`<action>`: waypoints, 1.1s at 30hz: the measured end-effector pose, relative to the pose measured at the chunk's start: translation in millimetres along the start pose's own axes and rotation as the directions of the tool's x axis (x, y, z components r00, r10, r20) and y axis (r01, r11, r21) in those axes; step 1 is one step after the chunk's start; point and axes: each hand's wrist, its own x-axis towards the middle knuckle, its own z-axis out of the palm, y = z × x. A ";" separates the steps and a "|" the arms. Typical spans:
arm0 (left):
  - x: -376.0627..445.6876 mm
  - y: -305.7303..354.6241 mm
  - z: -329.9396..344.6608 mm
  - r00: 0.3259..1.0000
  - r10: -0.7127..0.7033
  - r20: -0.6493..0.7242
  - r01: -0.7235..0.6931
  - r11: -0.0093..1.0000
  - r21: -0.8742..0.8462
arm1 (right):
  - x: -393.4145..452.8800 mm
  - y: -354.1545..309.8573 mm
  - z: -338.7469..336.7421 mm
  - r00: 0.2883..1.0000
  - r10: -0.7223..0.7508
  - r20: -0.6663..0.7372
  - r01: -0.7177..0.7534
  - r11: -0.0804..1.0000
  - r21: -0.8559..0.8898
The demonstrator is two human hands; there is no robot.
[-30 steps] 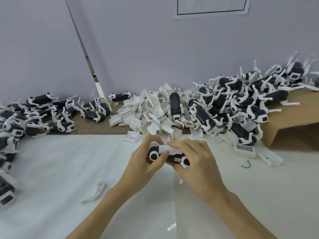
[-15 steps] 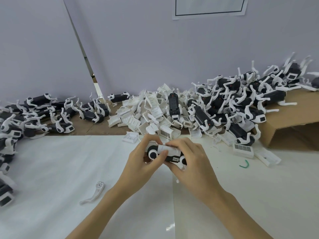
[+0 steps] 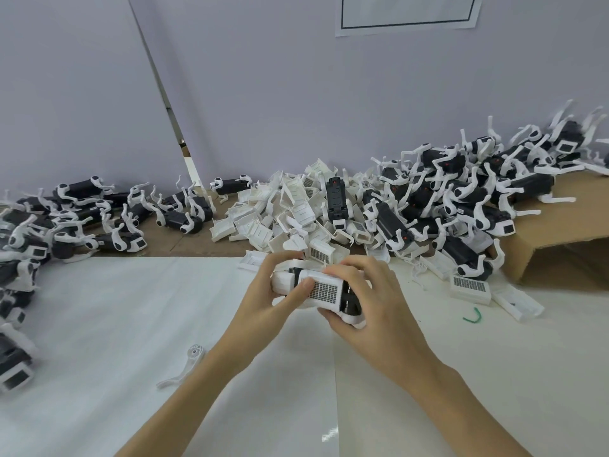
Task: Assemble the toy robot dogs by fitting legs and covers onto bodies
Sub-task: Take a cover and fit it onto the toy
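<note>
Left hand [image 3: 270, 296] grips the toy dog body [image 3: 349, 300] at its left end, thumb pressing the white grid cover [image 3: 324, 289] on top. Right hand [image 3: 372, 305] clamps the right end, fingers curled over the cover's far edge. The body is held just above the white bench [image 3: 99, 324], centre. A loose leg [image 3: 184, 366] lies to the left. Behind: a heap of covers [image 3: 283, 212], with finished dogs [image 3: 461, 199] on cardboard [image 3: 566, 232].
</note>
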 end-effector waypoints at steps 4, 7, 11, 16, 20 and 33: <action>-0.5 3.6 -3.1 0.996 0.082 0.036 -0.081 0.996 -0.035 | -5.8 3.8 -1.1 0.950 0.225 0.215 -0.255 0.959 0.122; -0.8 5.6 -6.0 0.995 0.090 0.053 -0.088 0.995 -0.043 | -7.0 2.9 0.2 0.952 0.259 0.163 -0.288 0.937 0.195; -0.8 6.6 -4.2 0.998 0.064 0.001 -0.063 0.992 -0.107 | 1.1 -8.5 -3.1 0.934 0.323 0.152 -0.355 0.883 0.308; -1.5 7.5 4.4 0.987 0.100 -0.123 -0.083 0.988 0.133 | 11.6 -13.5 -14.5 0.830 0.454 0.323 -0.540 0.510 0.670; -3.7 5.3 -1.7 0.999 -0.017 0.046 0.012 0.993 0.118 | 15.5 -9.0 -14.1 0.587 0.492 0.644 -0.716 -0.057 0.696; -3.2 8.9 14.0 0.971 0.100 -0.219 -0.075 0.990 0.123 | 10.1 -4.5 -17.2 0.762 0.369 0.533 -0.647 0.398 0.650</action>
